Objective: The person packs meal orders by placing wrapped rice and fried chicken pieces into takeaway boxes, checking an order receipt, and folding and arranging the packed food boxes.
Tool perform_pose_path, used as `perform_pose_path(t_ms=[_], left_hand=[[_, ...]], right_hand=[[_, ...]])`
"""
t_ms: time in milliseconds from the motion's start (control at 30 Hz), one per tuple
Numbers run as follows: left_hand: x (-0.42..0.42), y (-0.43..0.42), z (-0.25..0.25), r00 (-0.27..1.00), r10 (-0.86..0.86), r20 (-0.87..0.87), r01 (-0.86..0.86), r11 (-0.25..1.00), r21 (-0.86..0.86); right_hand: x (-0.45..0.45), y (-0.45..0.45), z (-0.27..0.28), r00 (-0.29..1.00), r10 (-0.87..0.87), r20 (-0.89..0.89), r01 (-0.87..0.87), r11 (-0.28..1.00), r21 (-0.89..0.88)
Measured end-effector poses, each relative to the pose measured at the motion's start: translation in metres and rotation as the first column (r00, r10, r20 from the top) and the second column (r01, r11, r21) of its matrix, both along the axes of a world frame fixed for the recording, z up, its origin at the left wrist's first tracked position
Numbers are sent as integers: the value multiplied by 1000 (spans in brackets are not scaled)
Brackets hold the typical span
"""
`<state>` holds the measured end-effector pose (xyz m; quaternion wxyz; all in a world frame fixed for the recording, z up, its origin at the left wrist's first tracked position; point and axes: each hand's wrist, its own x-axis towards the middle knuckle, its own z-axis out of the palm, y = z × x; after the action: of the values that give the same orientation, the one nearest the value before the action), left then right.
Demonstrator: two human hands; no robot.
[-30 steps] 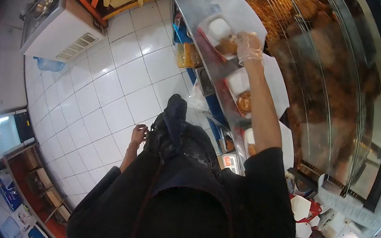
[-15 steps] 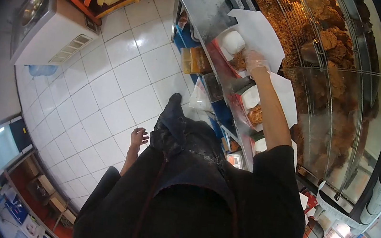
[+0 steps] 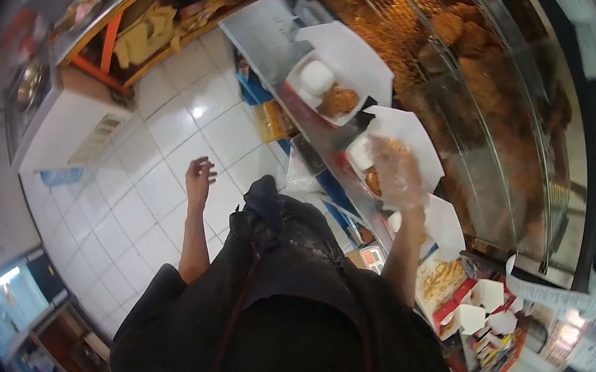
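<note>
My right hand (image 3: 399, 175), in a clear plastic glove and smeared by motion, is over the middle open takeaway box (image 3: 417, 141). Its fingers are too blurred to show whether they grip anything. Beneath it, a white rice mound (image 3: 359, 149) and a piece of fried chicken (image 3: 373, 182) are partly hidden. Farther along the counter, another open takeaway box (image 3: 358, 47) contains a rice mound (image 3: 317, 78) and fried chicken (image 3: 340, 102). A third box (image 3: 448, 227) is nearer my body, partly covered by my wrist. My bare left hand (image 3: 200, 172) hangs over the floor, fingers loosely apart, holding nothing.
The metal counter (image 3: 258, 29) runs along a glass display case (image 3: 473, 111) filled with fried chicken. Small open cartons (image 3: 471, 318) stand at the right. A white cabinet (image 3: 81, 120) and wooden shelf (image 3: 145, 34) are across the tiled floor (image 3: 157, 167).
My right hand has moved from the farthest box back to the middle one, and the chicken in the farthest box is uncovered. My left hand has risen. The view has shifted.
</note>
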<state>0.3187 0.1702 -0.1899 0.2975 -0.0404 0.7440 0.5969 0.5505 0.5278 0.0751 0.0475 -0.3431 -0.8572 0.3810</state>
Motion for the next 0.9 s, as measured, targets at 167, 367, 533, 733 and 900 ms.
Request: perform_pose_path(t_ms=[167, 367, 533, 733, 900], left_hand=[[-50, 121, 97, 946, -75, -315, 139, 972, 187], [-35, 221, 152, 715, -180, -676, 334, 937, 103], [45, 253, 167, 574, -450, -684, 625, 780, 11], [106, 261, 155, 490, -576, -654, 696, 711, -105], [104, 280, 149, 453, -532, -716, 673, 730, -116]], right_hand=[[60, -35, -11, 994, -75, -84, 86, 987, 135], [116, -77, -28, 906, -421, -42, 423, 903, 76], [175, -109, -66, 834, -544, -91, 547, 837, 17], [234, -137, -71, 299, -933, 198, 950, 310, 25], [287, -133, -141, -18, -1000, -11, 985, -15, -173]])
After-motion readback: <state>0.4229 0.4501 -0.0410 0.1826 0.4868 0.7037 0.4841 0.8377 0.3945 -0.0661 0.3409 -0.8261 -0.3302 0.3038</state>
